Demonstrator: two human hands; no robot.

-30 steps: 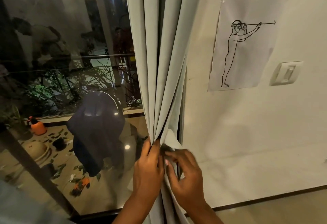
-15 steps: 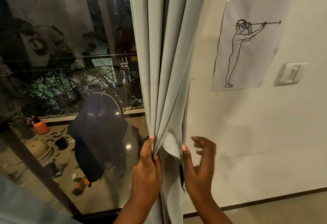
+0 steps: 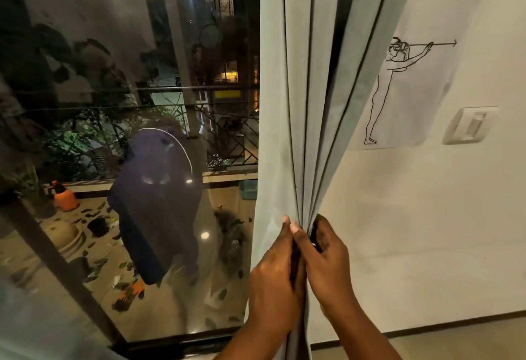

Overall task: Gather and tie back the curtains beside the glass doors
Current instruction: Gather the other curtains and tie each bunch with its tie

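Since the earlier frame, the right hand (image 3: pixel 327 263), which had hung spread and apart from the cloth, closed back onto the pale curtain (image 3: pixel 296 103), and both hands rose slightly along the gathered pleats. Left hand (image 3: pixel 274 274) and right hand met thumb to thumb, each curled round the bunched folds from its own side, wrists low and forearms rising from below; the curtain hung between the glass door (image 3: pixel 128 132) and the wall (image 3: pixel 427 231). Judged from this, a good gather would need every loose pleat drawn into one tight bundle before any tie, none being visible, was passed round
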